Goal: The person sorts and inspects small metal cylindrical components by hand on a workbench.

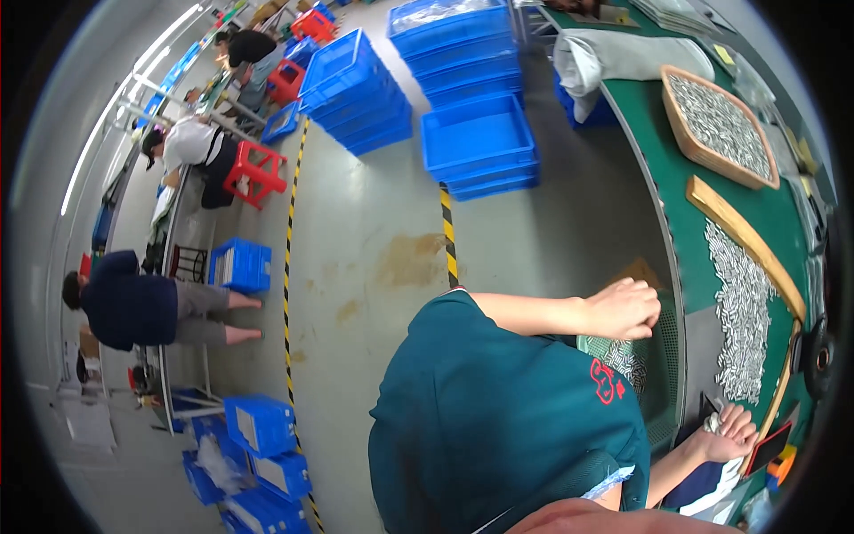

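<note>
My left hand (625, 308) is curled closed, knuckles up, above a green mesh basket (665, 378) that holds small silvery metal pieces (624, 360). Anything inside its fingers is hidden. Close to the table edge, my right hand (731, 432) has its fingers bent together, with a pale bit showing at the fingertips that is too small to name. Just beyond that hand, a spread of short metal pins (740, 311) lies on the green tabletop, bordered by a wooden strip (743, 236).
A tan basket (721, 125) full of similar pins stands farther along the table, beside a rolled grey sheet (632, 60). A dark flat device with a red edge (769, 448) lies near my right hand. Blue crates (480, 142) stand stacked on the floor. Several people work at left.
</note>
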`<state>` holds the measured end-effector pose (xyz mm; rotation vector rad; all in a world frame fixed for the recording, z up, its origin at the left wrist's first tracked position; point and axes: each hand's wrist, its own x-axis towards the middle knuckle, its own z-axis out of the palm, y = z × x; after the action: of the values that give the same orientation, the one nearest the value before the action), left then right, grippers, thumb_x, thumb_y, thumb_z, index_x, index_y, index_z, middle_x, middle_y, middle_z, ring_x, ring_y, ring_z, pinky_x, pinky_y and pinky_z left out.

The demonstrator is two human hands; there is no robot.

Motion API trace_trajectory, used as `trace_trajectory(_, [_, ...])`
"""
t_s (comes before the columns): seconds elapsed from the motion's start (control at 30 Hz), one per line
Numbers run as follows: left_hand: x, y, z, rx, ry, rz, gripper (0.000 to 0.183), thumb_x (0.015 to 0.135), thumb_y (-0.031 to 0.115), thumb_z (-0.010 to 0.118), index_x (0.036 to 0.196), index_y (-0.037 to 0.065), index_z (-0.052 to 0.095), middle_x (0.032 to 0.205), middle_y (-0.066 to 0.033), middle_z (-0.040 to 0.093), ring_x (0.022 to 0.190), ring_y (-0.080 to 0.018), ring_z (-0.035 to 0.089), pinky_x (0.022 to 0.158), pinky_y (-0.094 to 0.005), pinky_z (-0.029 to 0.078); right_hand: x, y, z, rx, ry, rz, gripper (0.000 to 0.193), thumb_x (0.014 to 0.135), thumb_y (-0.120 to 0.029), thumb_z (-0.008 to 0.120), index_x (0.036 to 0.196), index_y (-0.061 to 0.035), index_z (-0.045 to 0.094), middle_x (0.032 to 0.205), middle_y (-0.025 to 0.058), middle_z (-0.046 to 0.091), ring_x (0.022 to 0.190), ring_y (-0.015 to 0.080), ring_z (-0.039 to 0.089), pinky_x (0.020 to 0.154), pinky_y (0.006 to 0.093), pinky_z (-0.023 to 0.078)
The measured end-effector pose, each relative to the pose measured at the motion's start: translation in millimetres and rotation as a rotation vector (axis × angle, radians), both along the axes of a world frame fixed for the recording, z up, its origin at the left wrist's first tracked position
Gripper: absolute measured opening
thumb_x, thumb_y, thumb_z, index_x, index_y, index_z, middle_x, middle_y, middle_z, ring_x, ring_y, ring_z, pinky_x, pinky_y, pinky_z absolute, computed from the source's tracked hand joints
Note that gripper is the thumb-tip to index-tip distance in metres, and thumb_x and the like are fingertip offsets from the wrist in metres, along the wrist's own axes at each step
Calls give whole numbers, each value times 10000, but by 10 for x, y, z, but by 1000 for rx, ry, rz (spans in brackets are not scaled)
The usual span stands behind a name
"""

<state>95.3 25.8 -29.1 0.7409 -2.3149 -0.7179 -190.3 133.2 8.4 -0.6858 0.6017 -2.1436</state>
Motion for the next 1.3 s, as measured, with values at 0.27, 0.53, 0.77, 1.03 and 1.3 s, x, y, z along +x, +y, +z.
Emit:
trace_trajectory(0.27, [203,-64,-432,274,172,359,449,747,246,596,1123,28,480,1051,-150,516,1057,-331,461,889,-405,395,-222,106,191,-95,158,84,369,859,-237,314,502,-150,277,475,-4,258,435,107,276,479,259,258])
trace_trajectory(0.53, [97,-242,-641,548,-127,-29,312,712,232,592,917,4,532,876,-174,593,875,-313,567,767,-400,436,-236,366,630,-36,245,-214,348,808,-242,352,483,-157,262,463,-11,255,434,107,258,490,254,251])
trace_trajectory(0.77, [39,-301,-657,596,-146,-109,369,698,256,606,959,-1,556,885,-163,605,859,-283,576,744,-382,447,-257,427,592,-209,270,65,347,841,-234,337,507,-142,311,474,-9,279,433,108,276,483,260,263])
trace_trajectory(1.03, [-130,-437,-598,589,-139,-86,511,680,275,629,1090,-11,525,999,-193,583,952,-298,559,809,-375,447,-254,100,110,173,272,-113,376,921,-248,277,564,-128,276,490,-2,272,417,98,258,429,247,245])
trace_trajectory(1.3, [-349,-480,-752,544,-222,-88,363,706,199,591,976,-28,510,961,-213,575,919,-326,557,796,-401,438,-314,54,31,195,245,-80,372,931,-241,287,578,-124,282,498,-11,259,414,89,233,412,232,226])
